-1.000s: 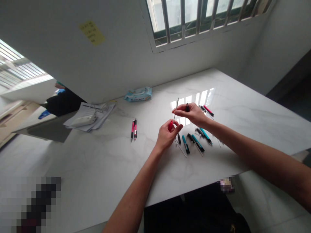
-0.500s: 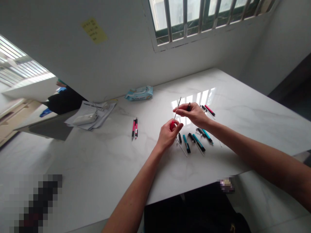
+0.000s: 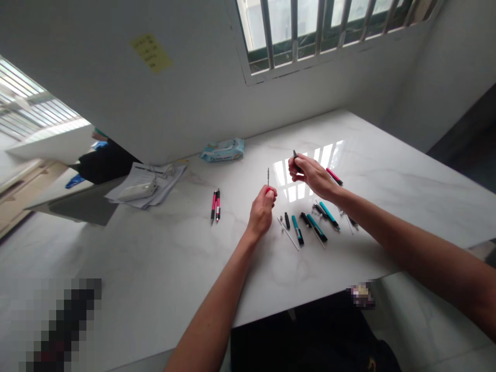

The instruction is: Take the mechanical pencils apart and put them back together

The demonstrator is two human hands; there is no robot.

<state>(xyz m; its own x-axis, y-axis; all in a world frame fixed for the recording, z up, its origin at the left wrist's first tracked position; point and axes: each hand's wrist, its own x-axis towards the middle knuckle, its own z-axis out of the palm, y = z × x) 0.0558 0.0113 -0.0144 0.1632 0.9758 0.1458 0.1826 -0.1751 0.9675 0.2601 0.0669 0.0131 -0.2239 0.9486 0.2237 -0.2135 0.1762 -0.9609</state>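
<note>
My left hand (image 3: 262,209) is closed around a red pen barrel (image 3: 269,190). A thin refill with a spring (image 3: 268,176) sticks up out of it. To the right and a little higher, my right hand (image 3: 308,173) pinches a small black pen part (image 3: 296,155), its tip pointing up. Below the hands lie teal pen barrels (image 3: 316,227), a short black grip (image 3: 287,220) and a white refill (image 3: 289,235). A red barrel (image 3: 334,176) lies just beyond my right wrist. Two whole red-and-black pens (image 3: 215,205) rest side by side to the left.
A blue wipes packet (image 3: 222,150) sits against the wall at the back of the marble table (image 3: 174,268). Papers (image 3: 165,188) with a white object on top lie at the back left. Past the partition, part of another person in dark clothing (image 3: 103,161) shows.
My hands have moved apart. The left one shifted slightly left with the red barrel; the refill now stands deeper in it. My right hand let go of the refill and keeps the black part.
</note>
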